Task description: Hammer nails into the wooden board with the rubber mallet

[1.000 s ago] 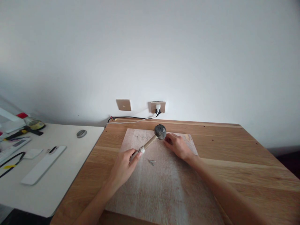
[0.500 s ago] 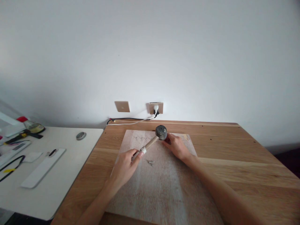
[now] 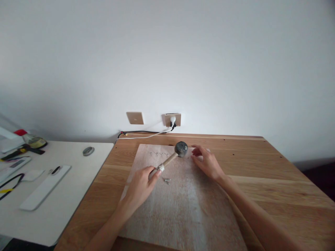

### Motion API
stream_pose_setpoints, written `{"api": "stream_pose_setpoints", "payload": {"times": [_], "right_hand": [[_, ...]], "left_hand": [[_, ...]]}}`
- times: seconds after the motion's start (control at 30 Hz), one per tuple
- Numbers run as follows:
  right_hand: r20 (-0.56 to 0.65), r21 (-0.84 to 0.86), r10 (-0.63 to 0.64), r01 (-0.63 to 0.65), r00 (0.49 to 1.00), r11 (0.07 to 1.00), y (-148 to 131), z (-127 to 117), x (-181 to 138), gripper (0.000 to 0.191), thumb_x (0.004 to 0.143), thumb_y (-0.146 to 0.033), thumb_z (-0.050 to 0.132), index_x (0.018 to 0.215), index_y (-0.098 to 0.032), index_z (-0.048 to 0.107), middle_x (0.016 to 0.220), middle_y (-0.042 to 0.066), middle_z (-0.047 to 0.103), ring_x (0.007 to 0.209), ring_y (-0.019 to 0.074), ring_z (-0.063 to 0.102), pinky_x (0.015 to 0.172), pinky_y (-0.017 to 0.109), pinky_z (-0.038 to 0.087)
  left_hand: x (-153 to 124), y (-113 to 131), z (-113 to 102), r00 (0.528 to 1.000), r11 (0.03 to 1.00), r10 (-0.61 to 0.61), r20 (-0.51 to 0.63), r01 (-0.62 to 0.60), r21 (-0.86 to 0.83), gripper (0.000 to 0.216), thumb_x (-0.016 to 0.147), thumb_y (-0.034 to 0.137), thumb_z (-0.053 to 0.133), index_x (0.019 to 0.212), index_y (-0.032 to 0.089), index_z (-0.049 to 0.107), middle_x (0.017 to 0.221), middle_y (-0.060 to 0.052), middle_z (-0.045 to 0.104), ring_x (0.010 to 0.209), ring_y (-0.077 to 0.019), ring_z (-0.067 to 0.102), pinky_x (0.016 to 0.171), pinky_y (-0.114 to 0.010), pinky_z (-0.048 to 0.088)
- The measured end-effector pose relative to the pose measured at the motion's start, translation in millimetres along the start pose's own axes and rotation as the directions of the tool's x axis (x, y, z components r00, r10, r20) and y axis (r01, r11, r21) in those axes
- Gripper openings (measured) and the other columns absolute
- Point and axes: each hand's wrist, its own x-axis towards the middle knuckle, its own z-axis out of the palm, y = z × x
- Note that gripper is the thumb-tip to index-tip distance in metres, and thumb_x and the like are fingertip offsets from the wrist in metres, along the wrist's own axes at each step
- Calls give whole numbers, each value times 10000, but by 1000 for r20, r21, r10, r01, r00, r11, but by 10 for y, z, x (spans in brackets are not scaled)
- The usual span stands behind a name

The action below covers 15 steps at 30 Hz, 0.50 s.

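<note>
A pale wooden board [image 3: 180, 205] lies on a wooden table [image 3: 261, 174]. My left hand [image 3: 140, 186] is closed round the wooden handle of a mallet [image 3: 171, 157], whose dark round head hangs low over the far part of the board. My right hand [image 3: 206, 162] rests on the board just right of the mallet head, its fingers loosely curled and slightly apart; nothing shows in them. A few small metal nails [image 3: 166, 180] lie loose on the board beside my left hand. A short row of tiny nails [image 3: 158, 153] stands near the board's far edge.
A white table [image 3: 52, 195] adjoins on the left with a white flat device [image 3: 42, 188], a small grey disc [image 3: 88, 151], a bottle and cables. On the wall are a switch plate [image 3: 135, 118] and a socket [image 3: 172, 119] with a white plug and cable.
My right hand has drawn back to the right, away from the mallet head, with its fingers loosened. The mallet head has dropped slightly toward the board.
</note>
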Motion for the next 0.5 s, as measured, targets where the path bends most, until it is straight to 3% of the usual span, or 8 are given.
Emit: {"api": "stream_pose_setpoints", "payload": {"times": [0.13,0.23,0.3,0.4,0.5], "right_hand": [[4,18,-57,57,998,998,-130,-46,-123,155,955,-216,558,1066,-211,665,923,61,735,744,185,705,727,335,603],[98,20,-175,174,980,984,-398,-34,-235,154,1013,-185,523,1003,-199,676,916,72,705,719,167,671,686,299,582],[234,17,-291,296,928,955,-628,-6,-294,200,1040,-152,501,1091,-190,692,983,90,715,815,181,692,737,301,591],[439,-14,-424,478,792,878,-956,90,-329,358,1019,-50,501,1309,-191,655,1220,119,720,1123,219,675,923,339,589],[551,-139,-472,634,688,761,-1167,235,-305,248,999,-61,571,1192,-147,699,1180,120,730,1107,252,665,904,359,589]], "left_hand": [[3,-20,-5,1000,1000,17,-16,-17,-2,438,1037,511,479,812,194,681,654,-13,645,590,-166,577,618,-282,367],[24,-55,-31,1000,1000,22,-7,-22,15,439,1029,516,493,801,192,681,663,-14,648,603,-164,577,608,-277,356],[30,-73,-53,1000,1000,15,-14,-15,8,456,1029,531,480,805,189,681,680,-15,656,616,-162,582,608,-271,359],[24,-84,-80,999,1000,-7,-31,7,-6,479,1026,560,467,838,184,696,697,-20,669,645,-168,604,624,-269,375],[8,-92,-93,999,1000,-29,-45,28,-13,497,1017,589,470,838,187,699,691,-19,673,638,-170,602,627,-273,379]]}}
